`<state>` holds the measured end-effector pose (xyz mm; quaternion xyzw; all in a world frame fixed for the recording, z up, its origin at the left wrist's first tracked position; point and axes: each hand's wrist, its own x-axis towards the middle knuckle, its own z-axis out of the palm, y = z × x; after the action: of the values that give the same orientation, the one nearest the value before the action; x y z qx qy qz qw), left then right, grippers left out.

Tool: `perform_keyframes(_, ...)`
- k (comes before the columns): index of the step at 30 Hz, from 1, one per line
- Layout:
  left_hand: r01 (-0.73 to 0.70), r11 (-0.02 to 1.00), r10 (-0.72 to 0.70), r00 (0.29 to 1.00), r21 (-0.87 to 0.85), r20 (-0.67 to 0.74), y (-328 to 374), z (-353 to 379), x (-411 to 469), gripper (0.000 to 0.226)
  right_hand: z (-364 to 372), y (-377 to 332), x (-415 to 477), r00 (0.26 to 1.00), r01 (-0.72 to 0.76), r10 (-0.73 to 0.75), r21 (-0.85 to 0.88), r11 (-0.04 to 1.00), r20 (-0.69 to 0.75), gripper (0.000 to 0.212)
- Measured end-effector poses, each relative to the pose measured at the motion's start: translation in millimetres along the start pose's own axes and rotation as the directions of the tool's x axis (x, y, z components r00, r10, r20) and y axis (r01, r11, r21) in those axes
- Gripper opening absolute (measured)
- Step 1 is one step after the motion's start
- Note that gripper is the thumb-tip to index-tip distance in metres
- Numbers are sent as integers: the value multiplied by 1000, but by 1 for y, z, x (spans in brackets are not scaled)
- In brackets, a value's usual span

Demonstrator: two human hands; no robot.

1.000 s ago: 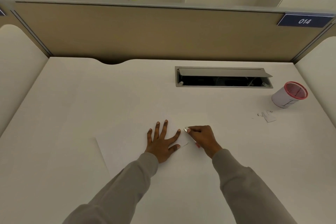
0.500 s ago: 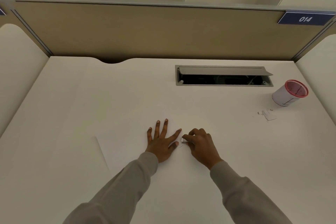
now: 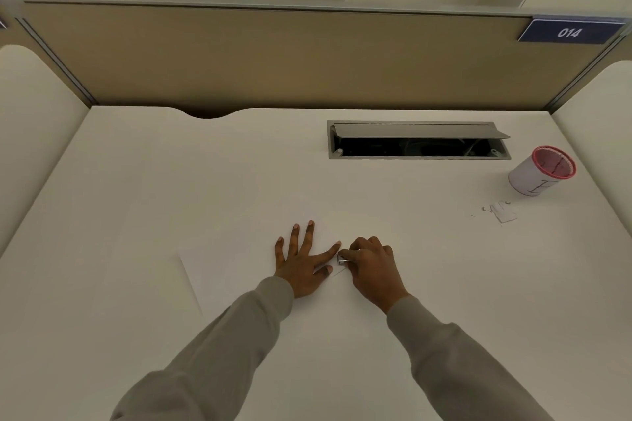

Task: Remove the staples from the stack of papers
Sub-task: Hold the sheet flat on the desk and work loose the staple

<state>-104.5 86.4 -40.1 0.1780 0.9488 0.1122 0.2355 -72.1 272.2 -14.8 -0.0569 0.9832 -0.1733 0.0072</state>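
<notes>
A white stack of papers (image 3: pixel 232 270) lies flat on the white desk, hard to tell apart from it. My left hand (image 3: pixel 302 261) presses flat on the paper with fingers spread. My right hand (image 3: pixel 371 267) is curled just right of it, fingers closed on a small metal staple remover (image 3: pixel 342 259) whose tip rests at the paper between my left index finger and thumb. A faint line on the paper below the tool may be a staple.
A white cup with a red rim (image 3: pixel 540 171) stands at the far right. Small paper scraps and loose staples (image 3: pixel 501 212) lie in front of it. An open cable tray (image 3: pixel 419 140) is set in the desk behind. Partition walls enclose the desk.
My right hand moved left and turned down, bringing the tool's tip to the paper beside my left index finger. My left hand stayed flat on the stack.
</notes>
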Motion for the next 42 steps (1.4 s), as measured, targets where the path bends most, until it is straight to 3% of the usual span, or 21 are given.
perform_keyframes(5, -3, 1000, 3, 1000, -1, -3, 0, -1, 0, 52, 6, -3, -4, 998, -11, 11, 3, 1000, -68, 29)
perform_keyframes(14, -1, 1000, 1, 1000, 1, 8, 1, -1, 0, 52, 4, 9, 1, 999, 47, -45, 126, 991, -25, 33)
perform_keyframes(20, 4, 1000, -3, 1000, -16, 17, 1, -2, 1, 53, 0, -5, 0, 986, 164, -164, 180, 970, -14, 33)
perform_keyframes(28, 1, 1000, -1, 1000, 5, 18, -1, -1, 1, 54, 4, 2, -4, 993, -96, 100, 60, 994, -70, 27)
perform_keyframes(42, 7, 1000, -7, 1000, 1, 22, 0, -1, 1, 55, 0, 1, 12, 996, -71, 62, 151, 986, 66, 25)
